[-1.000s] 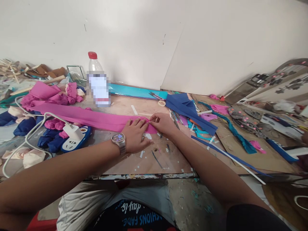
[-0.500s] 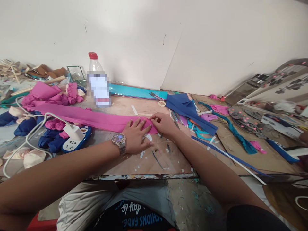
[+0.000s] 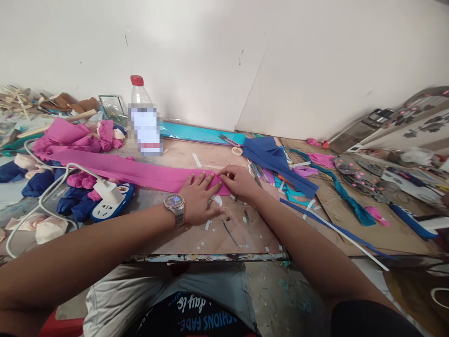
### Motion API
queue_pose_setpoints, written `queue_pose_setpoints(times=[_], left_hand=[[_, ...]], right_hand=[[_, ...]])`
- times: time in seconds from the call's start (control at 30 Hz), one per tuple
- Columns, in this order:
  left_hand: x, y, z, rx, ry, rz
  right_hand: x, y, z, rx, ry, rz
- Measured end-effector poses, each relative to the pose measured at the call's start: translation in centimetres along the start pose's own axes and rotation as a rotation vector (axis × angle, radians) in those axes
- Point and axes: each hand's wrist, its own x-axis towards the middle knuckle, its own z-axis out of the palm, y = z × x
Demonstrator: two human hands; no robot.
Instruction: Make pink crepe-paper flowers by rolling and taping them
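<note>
A long pink strip (image 3: 154, 176), thin and soft like crepe paper or cloth, runs across the table from the left. My left hand (image 3: 199, 199) lies flat near its right end, fingers spread over the strip and thumb resting on the tabletop. Close beside it, my right hand (image 3: 239, 182) pinches the end of the strip between thumb and fingertips. The exact edge inside that pinch is hidden. At the strip's far left lies a crumpled heap of pink material (image 3: 66, 135).
A white charger (image 3: 108, 192) sits in a blue-edged power strip (image 3: 121, 206) left of my hands. Behind stand a phone (image 3: 147, 131) and a bottle (image 3: 137, 86). Small scissors (image 3: 228, 140), a tape ring (image 3: 237, 151) and folded dark blue material (image 3: 266, 154) lie beyond my right hand.
</note>
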Motion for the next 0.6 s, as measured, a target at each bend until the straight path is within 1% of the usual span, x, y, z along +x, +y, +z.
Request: queue_pose_setpoints(times=[0.2, 0.47, 0.6], left_hand=[[-0.01, 0.04, -0.12, 0.005, 0.020, -0.003], [-0.17, 0.26, -0.36, 0.013, 0.051, -0.002], [-0.24, 0.33, -0.41, 0.016, 0.073, 0.002]], right_hand=[[0.05, 0.19, -0.13, 0.031, -0.017, -0.080], [0.04, 0.36, -0.21, 0.039, -0.028, -0.109], [0.05, 0.29, -0.29, 0.039, -0.045, -0.100]])
